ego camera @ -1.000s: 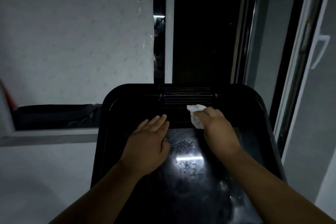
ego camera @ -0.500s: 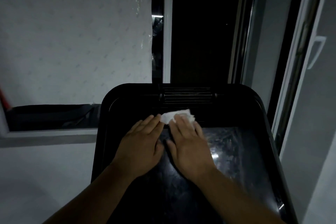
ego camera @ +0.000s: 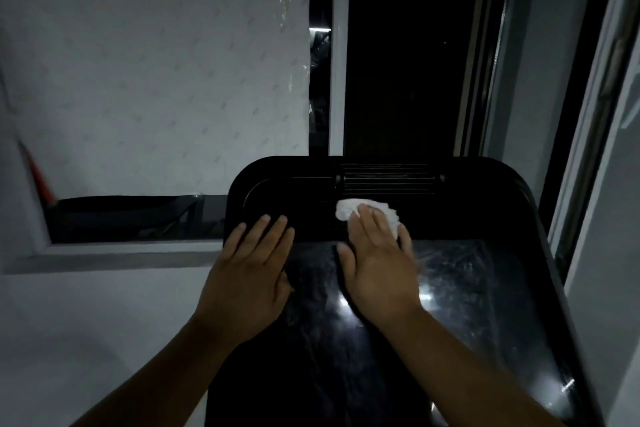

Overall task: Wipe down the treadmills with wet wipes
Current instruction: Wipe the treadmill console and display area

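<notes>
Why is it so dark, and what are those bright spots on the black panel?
Head view: the room is dim, so the black treadmill console mostly sinks into shadow. Its glossy panel mirrors a light as glare spots beside the right hand, showing up smears. The white wet wipe stands out brightest. The wide-angle lens bends the window frame at the right edge.

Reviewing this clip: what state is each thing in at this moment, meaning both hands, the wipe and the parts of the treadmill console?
left hand: flat, resting on the console, holding nothing.
right hand: flat, pressing the wet wipe down.
wet wipe: crumpled, partly under the right hand, just below the vent.
console: black, both hands on it.
screen: dark, streaked, reflecting lights.
vent: uncovered.
</notes>
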`<state>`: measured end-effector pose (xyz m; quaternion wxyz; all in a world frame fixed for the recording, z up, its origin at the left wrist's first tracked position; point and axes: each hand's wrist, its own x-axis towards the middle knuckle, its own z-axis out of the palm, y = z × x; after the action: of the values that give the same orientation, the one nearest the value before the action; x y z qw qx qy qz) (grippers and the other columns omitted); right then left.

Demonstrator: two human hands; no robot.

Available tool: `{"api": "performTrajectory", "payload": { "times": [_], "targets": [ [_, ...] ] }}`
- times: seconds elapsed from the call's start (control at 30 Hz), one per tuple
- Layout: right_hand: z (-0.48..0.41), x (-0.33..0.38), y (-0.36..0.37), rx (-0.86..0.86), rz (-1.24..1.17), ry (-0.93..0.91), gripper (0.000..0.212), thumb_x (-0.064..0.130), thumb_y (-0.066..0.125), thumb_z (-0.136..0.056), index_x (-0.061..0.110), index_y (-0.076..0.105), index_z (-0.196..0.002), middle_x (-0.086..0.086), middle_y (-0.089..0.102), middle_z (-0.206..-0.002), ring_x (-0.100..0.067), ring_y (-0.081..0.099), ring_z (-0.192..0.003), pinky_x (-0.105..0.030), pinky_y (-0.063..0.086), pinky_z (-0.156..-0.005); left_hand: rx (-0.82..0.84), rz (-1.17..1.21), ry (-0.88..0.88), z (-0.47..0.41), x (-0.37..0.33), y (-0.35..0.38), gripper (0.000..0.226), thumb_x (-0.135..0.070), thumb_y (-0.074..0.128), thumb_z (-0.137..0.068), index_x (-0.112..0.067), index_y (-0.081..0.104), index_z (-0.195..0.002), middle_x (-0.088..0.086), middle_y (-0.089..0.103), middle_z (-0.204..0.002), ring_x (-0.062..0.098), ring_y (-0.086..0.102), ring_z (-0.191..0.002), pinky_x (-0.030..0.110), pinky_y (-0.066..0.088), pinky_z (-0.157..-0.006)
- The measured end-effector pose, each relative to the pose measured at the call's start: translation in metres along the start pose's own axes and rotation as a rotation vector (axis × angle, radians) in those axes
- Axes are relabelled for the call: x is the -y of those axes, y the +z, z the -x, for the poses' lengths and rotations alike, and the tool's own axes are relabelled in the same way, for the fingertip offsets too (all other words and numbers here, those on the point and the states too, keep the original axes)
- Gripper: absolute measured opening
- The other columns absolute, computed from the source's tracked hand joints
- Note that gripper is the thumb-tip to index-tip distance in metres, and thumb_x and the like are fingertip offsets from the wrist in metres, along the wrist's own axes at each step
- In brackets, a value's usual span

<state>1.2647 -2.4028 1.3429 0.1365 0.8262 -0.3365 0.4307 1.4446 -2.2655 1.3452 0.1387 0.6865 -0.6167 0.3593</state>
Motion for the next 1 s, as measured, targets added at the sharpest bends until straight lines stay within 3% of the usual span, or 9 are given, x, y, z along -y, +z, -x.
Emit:
{"api": "performTrajectory", "payload": {
  "times": [0.17, 0.27, 0.37, 0.53, 0.7, 0.87, 1.0],
  "targets": [
    [0.018, 0.040, 0.017, 0.039, -0.031, -0.278, 0.052, 0.042, 0.039, -0.102, 0.015, 0.057, -0.141, -0.002, 0.047, -0.154, -0.019, 0.042, -0.143, -0.051, 0.023, -0.119, -0.065, 0.036, -0.034, 0.018, 0.017, 0.011, 0.063, -0.034, 0.038, -0.096, -0.003, 0.045, -0.150, 0.012, 0.034, -0.162, 0.027, 0.027, -0.152, 0.047, 0.023, -0.122],
    [0.011, 0.033, 0.014, -0.003, 0.005, -0.161, 0.053, 0.043, 0.036, -0.102, 0.014, 0.057, -0.142, -0.003, 0.048, -0.153, -0.019, 0.041, -0.144, -0.053, 0.023, -0.119, -0.111, 0.117, -0.094, 0.030, 0.022, 0.016, 0.065, -0.034, 0.038, -0.097, -0.003, 0.035, -0.155, 0.012, 0.024, -0.166, 0.026, 0.018, -0.155, 0.042, 0.023, -0.122],
    [-0.005, 0.070, 0.020, 0.017, -0.065, -0.089, 0.056, 0.044, 0.034, -0.102, 0.012, 0.052, -0.145, -0.008, 0.046, -0.154, -0.024, 0.039, -0.145, -0.052, 0.020, -0.119, -0.146, 0.208, -0.110, 0.033, 0.021, 0.020, 0.066, -0.032, 0.038, -0.099, -0.002, 0.030, -0.156, 0.011, 0.019, -0.168, 0.023, 0.016, -0.155, 0.035, 0.026, -0.120],
    [0.059, 0.063, 0.014, 0.160, 0.026, -0.379, 0.057, 0.044, 0.039, -0.101, 0.017, 0.046, -0.150, 0.000, 0.035, -0.161, -0.017, 0.030, -0.150, -0.045, 0.016, -0.123, -0.140, 0.322, -0.137, 0.051, 0.023, 0.025, 0.066, -0.032, 0.035, -0.101, -0.002, 0.023, -0.158, 0.012, 0.012, -0.169, 0.021, 0.016, -0.155, 0.031, 0.029, -0.119],
    [0.040, 0.074, 0.016, 0.095, -0.037, -0.071, 0.061, 0.047, 0.034, -0.102, 0.012, 0.043, -0.152, -0.006, 0.034, -0.161, -0.022, 0.027, -0.151, -0.045, 0.016, -0.122, -0.144, 0.377, -0.098, 0.086, 0.016, 0.035, 0.065, -0.028, 0.036, -0.102, -0.001, 0.020, -0.159, 0.013, 0.013, -0.169, 0.022, 0.017, -0.155, 0.031, 0.021, -0.123],
    [0.095, 0.072, 0.018, 0.202, 0.013, -0.400, 0.063, 0.046, 0.042, -0.100, 0.008, 0.044, -0.150, -0.008, 0.025, -0.163, -0.024, 0.028, -0.150, -0.042, 0.024, -0.120, -0.119, 0.382, -0.036, 0.098, 0.025, 0.032, 0.062, -0.029, 0.033, -0.104, -0.005, 0.019, -0.159, 0.009, 0.013, -0.169, 0.019, 0.016, -0.155, 0.027, 0.015, -0.124],
    [0.070, 0.080, 0.017, 0.154, -0.003, -0.123, 0.066, 0.048, 0.036, -0.102, 0.009, 0.035, -0.155, -0.008, 0.021, -0.165, -0.024, 0.018, -0.154, -0.040, 0.015, -0.124, -0.086, 0.403, 0.000, 0.110, 0.028, 0.032, 0.061, -0.030, 0.034, -0.105, -0.006, 0.021, -0.160, 0.006, 0.010, -0.170, 0.019, 0.015, -0.156, 0.032, 0.020, -0.123]
  ]
}}
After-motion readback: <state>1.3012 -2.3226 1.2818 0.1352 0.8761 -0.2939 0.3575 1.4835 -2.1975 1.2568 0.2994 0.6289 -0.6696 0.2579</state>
